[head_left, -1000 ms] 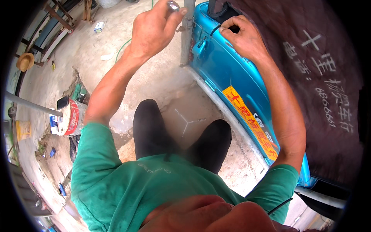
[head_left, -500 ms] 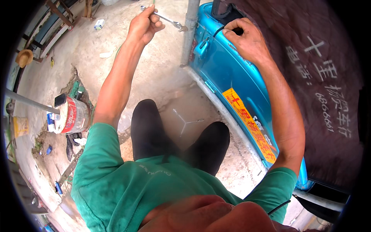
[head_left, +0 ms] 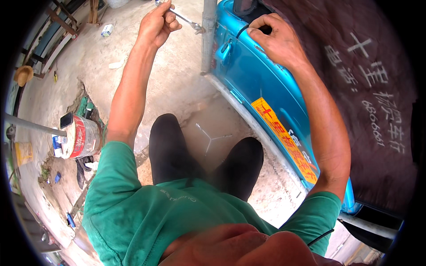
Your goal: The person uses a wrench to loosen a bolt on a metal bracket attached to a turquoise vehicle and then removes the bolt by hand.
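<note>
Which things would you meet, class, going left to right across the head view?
Straw hat, red-and-white bucket, left hand holding a wrench, grey metal post, right hand at the blue panel.

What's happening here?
A person's left hand holds a wrench, its far end at or near a small fitting on a grey metal post. The right hand is at the top edge of a blue metal panel, fingertips by a black strip; whether they grip it is unclear. A Y-shaped wrench lies on the ground.
</note>
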The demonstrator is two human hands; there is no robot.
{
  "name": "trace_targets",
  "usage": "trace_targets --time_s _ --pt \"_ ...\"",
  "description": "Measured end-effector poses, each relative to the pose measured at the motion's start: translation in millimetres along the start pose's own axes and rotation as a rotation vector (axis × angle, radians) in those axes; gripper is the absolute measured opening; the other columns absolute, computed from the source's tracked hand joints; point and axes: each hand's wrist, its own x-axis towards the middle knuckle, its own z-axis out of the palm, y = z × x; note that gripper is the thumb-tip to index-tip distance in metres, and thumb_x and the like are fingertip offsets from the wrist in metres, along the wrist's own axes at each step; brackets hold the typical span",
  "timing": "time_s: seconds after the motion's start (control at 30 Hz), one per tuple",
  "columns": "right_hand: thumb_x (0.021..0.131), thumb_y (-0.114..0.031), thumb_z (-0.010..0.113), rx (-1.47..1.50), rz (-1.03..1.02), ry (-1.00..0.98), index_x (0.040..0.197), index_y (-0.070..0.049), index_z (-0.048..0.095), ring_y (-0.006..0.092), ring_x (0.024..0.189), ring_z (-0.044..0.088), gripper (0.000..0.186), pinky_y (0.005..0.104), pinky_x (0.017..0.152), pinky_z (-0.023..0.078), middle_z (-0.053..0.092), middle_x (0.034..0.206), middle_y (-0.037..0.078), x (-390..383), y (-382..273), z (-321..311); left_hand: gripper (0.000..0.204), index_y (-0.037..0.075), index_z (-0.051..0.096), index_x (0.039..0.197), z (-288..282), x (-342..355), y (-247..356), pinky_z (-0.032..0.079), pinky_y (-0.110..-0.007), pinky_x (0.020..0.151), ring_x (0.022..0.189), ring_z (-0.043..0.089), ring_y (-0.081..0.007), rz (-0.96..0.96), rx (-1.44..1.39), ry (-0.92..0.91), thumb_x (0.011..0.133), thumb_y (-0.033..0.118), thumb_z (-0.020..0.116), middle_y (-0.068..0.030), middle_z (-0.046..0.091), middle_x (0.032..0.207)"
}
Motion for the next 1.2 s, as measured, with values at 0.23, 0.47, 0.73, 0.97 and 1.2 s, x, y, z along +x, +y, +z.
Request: trace_targets --time_s 0.23,0.47,0.73,0.97,1.2 --pt "0.083 -0.032 0.072 -0.015 -0.024 0.008 0.098 -0.005 0.076 0.0310 0.101 0.066 0.031 0.0400 0.091 0.052 0.065 0.107 0.013 1.8 2.2 0.6 0.024 0.007 0.057 0.095 -2.4 12.2 -16.5 0.049 -0.034 0.068 0.055 0.045 -0.0122 -0.246 -0.102 -0.052 0.106 0.028 0.060 0.0040 0.045 0.060" --pt "0.084 -0.033 0.072 -0.026 -0.015 0.016 0.097 -0.006 0.076 0.0306 0.101 0.066 0.030 0.0400 0.091 0.052 0.066 0.106 0.014 1.8 3.4 -0.8 0.025 0.007 0.055 0.093 25.7 -7.9 -3.3 0.047 -0.033 0.067 0.055 0.044 -0.0134 -0.081 0.111 0.107 0.107 0.028 0.058 0.0044 0.041 0.060" --pt "0.089 -0.036 0.070 -0.030 0.035 -0.046 0.103 -0.007 0.077 0.0279 0.103 0.065 0.033 0.0415 0.086 0.054 0.065 0.113 0.012 2.0 -4.9 0.2 0.035 0.001 0.060 0.102 75.7 -57.2 22.9 0.049 -0.031 0.057 0.058 0.060 -0.0170 0.420 0.938 0.075 0.105 0.035 0.060 -0.0050 0.059 0.066" --pt "0.090 -0.036 0.070 -0.073 0.035 -0.002 0.103 -0.009 0.077 0.0274 0.105 0.064 0.031 0.0418 0.090 0.053 0.065 0.110 0.010 -1.2 1.1 0.5 0.025 0.004 0.063 0.106 102.9 -112.9 -0.5 0.052 -0.043 0.060 0.066 0.069 -0.0309 0.795 1.451 -0.255 0.098 0.026 0.069 -0.0143 0.067 0.071" --pt "0.082 -0.033 0.071 -0.005 -0.006 0.024 0.096 -0.006 0.076 0.0298 0.099 0.066 0.031 0.0393 0.089 0.053 0.066 0.105 0.013 1.4 2.6 0.6 0.025 0.002 0.062 0.105 82.9 -107.9 19.9 0.050 -0.034 0.057 0.060 0.063 -0.0179 0.874 1.246 -0.155 0.103 0.027 0.066 -0.0068 0.065 0.069"
